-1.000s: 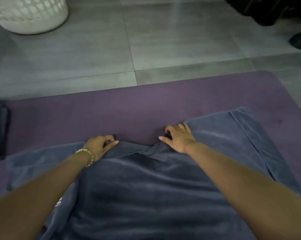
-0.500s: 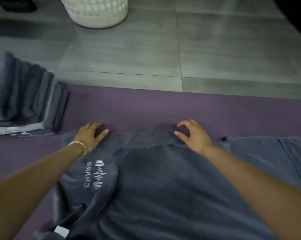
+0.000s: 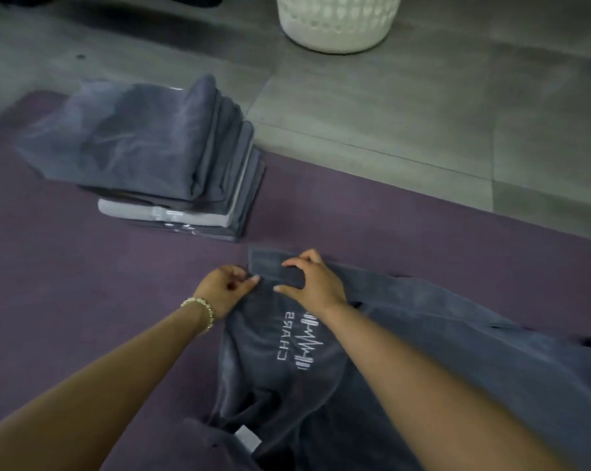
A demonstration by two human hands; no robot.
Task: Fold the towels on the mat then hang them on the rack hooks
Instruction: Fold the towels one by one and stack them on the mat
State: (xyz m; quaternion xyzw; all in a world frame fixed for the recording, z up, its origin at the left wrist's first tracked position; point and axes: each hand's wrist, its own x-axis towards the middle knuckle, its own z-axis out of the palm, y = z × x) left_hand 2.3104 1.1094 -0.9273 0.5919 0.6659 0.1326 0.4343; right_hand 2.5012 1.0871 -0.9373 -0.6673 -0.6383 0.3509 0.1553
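A dark grey towel (image 3: 440,351) with white embroidered lettering lies crumpled on the purple mat (image 3: 83,300). My left hand (image 3: 224,288), with a bead bracelet at the wrist, pinches the towel's far left edge. My right hand (image 3: 313,280) sits just to the right of it, fingers curled over the folded far corner of the towel. The two hands are close together. A white label shows on the towel near the bottom edge of the view.
A stack of folded grey towels (image 3: 158,154) stands on the mat at the upper left. A white perforated laundry basket (image 3: 338,25) stands on the grey tiled floor (image 3: 423,107) beyond the mat. No rack is in view.
My view has swung left, bringing the folded stack and basket into sight. Both hands have slid along the towel's far edge to its left corner and come close together.
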